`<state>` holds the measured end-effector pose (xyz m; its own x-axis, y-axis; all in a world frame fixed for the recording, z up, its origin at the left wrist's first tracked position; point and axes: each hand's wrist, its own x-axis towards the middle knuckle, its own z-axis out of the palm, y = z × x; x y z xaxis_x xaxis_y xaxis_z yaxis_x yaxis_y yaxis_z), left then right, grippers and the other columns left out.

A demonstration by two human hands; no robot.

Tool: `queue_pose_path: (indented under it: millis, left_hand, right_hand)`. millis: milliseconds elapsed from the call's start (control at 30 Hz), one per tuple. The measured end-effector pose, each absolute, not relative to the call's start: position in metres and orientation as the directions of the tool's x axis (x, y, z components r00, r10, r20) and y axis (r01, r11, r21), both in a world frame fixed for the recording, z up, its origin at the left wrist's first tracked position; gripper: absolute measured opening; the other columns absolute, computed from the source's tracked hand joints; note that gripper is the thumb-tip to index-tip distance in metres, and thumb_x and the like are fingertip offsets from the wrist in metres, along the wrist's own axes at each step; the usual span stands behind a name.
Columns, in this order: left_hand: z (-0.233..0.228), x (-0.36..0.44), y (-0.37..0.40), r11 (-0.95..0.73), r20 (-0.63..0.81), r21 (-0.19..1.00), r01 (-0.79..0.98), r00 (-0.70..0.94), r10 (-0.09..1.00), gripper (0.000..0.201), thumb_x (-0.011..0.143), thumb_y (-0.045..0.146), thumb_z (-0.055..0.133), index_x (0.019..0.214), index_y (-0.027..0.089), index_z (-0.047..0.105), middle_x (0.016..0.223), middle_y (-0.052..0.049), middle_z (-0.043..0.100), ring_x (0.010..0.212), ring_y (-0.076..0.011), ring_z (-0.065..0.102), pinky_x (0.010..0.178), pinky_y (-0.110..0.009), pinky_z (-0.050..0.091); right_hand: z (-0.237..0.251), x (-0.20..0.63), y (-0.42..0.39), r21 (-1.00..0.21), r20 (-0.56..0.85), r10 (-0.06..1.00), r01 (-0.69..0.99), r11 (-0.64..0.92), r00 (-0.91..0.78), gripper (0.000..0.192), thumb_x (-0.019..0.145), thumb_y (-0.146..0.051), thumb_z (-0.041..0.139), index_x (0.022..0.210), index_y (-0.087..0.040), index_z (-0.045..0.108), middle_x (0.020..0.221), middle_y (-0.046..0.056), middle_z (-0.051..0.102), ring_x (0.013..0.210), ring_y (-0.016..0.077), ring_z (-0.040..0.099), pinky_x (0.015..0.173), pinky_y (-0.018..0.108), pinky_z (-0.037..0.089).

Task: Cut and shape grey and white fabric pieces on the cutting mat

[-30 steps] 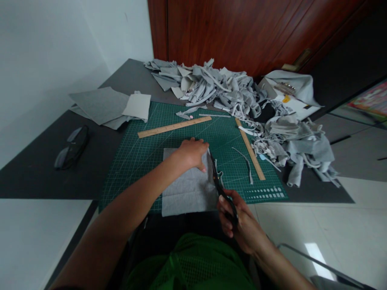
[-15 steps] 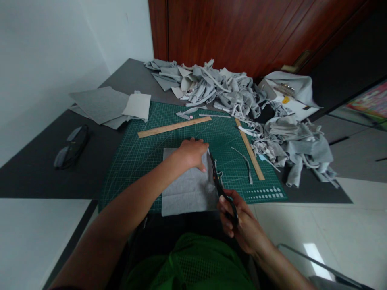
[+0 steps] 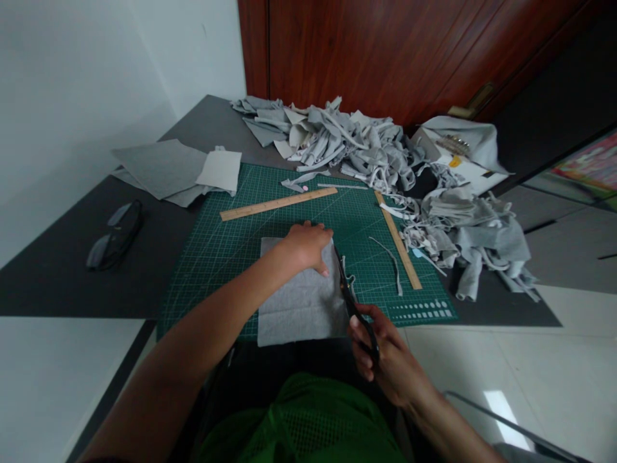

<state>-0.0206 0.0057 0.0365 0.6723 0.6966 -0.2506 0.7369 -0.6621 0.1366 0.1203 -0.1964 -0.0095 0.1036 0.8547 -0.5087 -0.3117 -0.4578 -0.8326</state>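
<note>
1. Head view, far left: a pair of dark glasses [image 3: 114,235] lies on the black table [image 3: 48,283], and behind it some flat grey sheets [image 3: 166,168] are stacked, well apart from the work.
2. On the green cutting mat [image 3: 226,257] a wooden ruler [image 3: 278,203] lies across the far side, clear of the hands.
3. The left hand [image 3: 304,247] rests palm down, fingers spread flat, on the far part of a grey cloth piece [image 3: 299,302] that lies on the near middle of the mat; it presses the cloth rather than gripping it.
4. Black scissors [image 3: 351,297] run along the right edge of that cloth. The right hand [image 3: 380,354] is closed through the handles. By my reading the cut has gone most of the way up that edge, with a short stretch near the left fingertips left; a thin trimmed curl seems to hang beside the blades.
5. Further right lie a loose grey strip [image 3: 391,260] and a second ruler [image 3: 398,239], then a big heap of grey offcuts [image 3: 380,154] spreading along the back and right.
6. Hard to make out: whether the blades are open or shut, since they are dark and narrow. The near edge of the cloth hangs past the mat, and the right forearm is cut off by the frame.
</note>
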Motion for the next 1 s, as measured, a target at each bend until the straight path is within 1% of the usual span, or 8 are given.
queue_pose_path:
  millis: [167, 233, 333, 400, 533, 667, 833, 1000]
  left_hand:
    - [0.037, -0.02, 0.006, -0.662, -0.261, 0.121, 0.739, 0.668, 0.697, 0.082, 0.073, 0.053, 0.087, 0.143, 0.02, 0.059, 0.153, -0.015, 0.056, 0.136, -0.0387, 0.053, 0.103, -0.044, 0.05]
    - [0.037, -0.02, 0.006, -0.66, -0.272, 0.115, 0.742, 0.663, 0.698, 0.08, 0.074, 0.054, 0.087, 0.143, 0.022, 0.061, 0.155, -0.014, 0.055, 0.139, -0.0399, 0.05, 0.104, -0.044, 0.049]
    - [0.038, -0.02, 0.005, -0.653, -0.289, 0.117, 0.748, 0.655, 0.699, 0.082, 0.075, 0.056, 0.086, 0.144, 0.019, 0.061, 0.156, -0.016, 0.053, 0.142, -0.0413, 0.048, 0.104, -0.043, 0.049]
    - [0.039, -0.02, 0.004, -0.647, -0.292, 0.118, 0.753, 0.649, 0.703, 0.084, 0.076, 0.056, 0.086, 0.146, 0.018, 0.06, 0.157, -0.017, 0.052, 0.144, -0.0419, 0.046, 0.105, -0.043, 0.049]
    - [0.039, -0.02, 0.003, -0.647, -0.286, 0.121, 0.753, 0.65, 0.704, 0.083, 0.077, 0.053, 0.085, 0.149, 0.022, 0.057, 0.157, -0.015, 0.052, 0.145, -0.0414, 0.045, 0.106, -0.044, 0.049]
    - [0.038, -0.02, 0.003, -0.635, -0.294, 0.131, 0.761, 0.641, 0.709, 0.088, 0.076, 0.053, 0.086, 0.152, 0.025, 0.054, 0.161, -0.015, 0.049, 0.148, -0.0422, 0.042, 0.109, -0.046, 0.048]
    - [0.038, -0.02, 0.003, -0.628, -0.312, 0.128, 0.767, 0.633, 0.709, 0.09, 0.077, 0.053, 0.086, 0.154, 0.021, 0.052, 0.164, -0.017, 0.044, 0.151, -0.0417, 0.039, 0.111, -0.045, 0.046]
    - [0.037, -0.02, 0.004, -0.64, -0.295, 0.126, 0.758, 0.644, 0.706, 0.088, 0.076, 0.053, 0.086, 0.152, 0.023, 0.054, 0.161, -0.015, 0.048, 0.149, -0.0413, 0.041, 0.11, -0.045, 0.047]
  right_hand:
    - [-0.009, 0.128, -0.193, -0.762, -0.578, 0.81, -0.421, -0.492, 0.099, 0.061, 0.062, -0.057, 0.094, 0.097, -0.027, 0.054, 0.063, -0.012, 0.05, 0.037, 0.0036, 0.032, 0.03, 0.014, 0.025]
    - [-0.008, 0.13, -0.19, -0.745, -0.588, 0.803, -0.45, -0.493, 0.094, 0.06, 0.061, -0.054, 0.094, 0.095, -0.026, 0.053, 0.061, -0.013, 0.048, 0.038, 0.0033, 0.031, 0.03, 0.013, 0.025]
    - [-0.006, 0.13, -0.186, -0.734, -0.591, 0.802, -0.465, -0.495, 0.08, 0.06, 0.061, -0.052, 0.094, 0.093, -0.026, 0.051, 0.06, -0.013, 0.048, 0.038, 0.0032, 0.031, 0.03, 0.013, 0.025]
    - [-0.005, 0.129, -0.182, -0.739, -0.588, 0.806, -0.458, -0.495, 0.077, 0.06, 0.06, -0.052, 0.094, 0.092, -0.026, 0.05, 0.06, -0.013, 0.048, 0.038, 0.0032, 0.032, 0.03, 0.013, 0.024]
    - [-0.005, 0.125, -0.174, -0.775, -0.561, 0.822, -0.407, -0.484, 0.092, 0.063, 0.061, -0.054, 0.094, 0.095, -0.027, 0.05, 0.061, -0.013, 0.05, 0.038, 0.0033, 0.034, 0.032, 0.013, 0.026]
    - [-0.007, 0.123, -0.171, -0.809, -0.52, 0.85, -0.37, -0.457, 0.088, 0.06, 0.065, -0.055, 0.093, 0.098, -0.027, 0.051, 0.064, -0.013, 0.051, 0.038, 0.0036, 0.036, 0.031, 0.013, 0.028]
    - [-0.008, 0.122, -0.169, -0.821, -0.51, 0.855, -0.35, -0.452, 0.093, 0.061, 0.065, -0.057, 0.093, 0.099, -0.026, 0.052, 0.065, -0.012, 0.053, 0.038, 0.0032, 0.036, 0.031, 0.013, 0.029]
    - [-0.007, 0.121, -0.167, -0.828, -0.509, 0.855, -0.327, -0.455, 0.099, 0.066, 0.063, -0.06, 0.093, 0.1, -0.025, 0.052, 0.065, -0.012, 0.053, 0.039, 0.003, 0.035, 0.031, 0.013, 0.03]
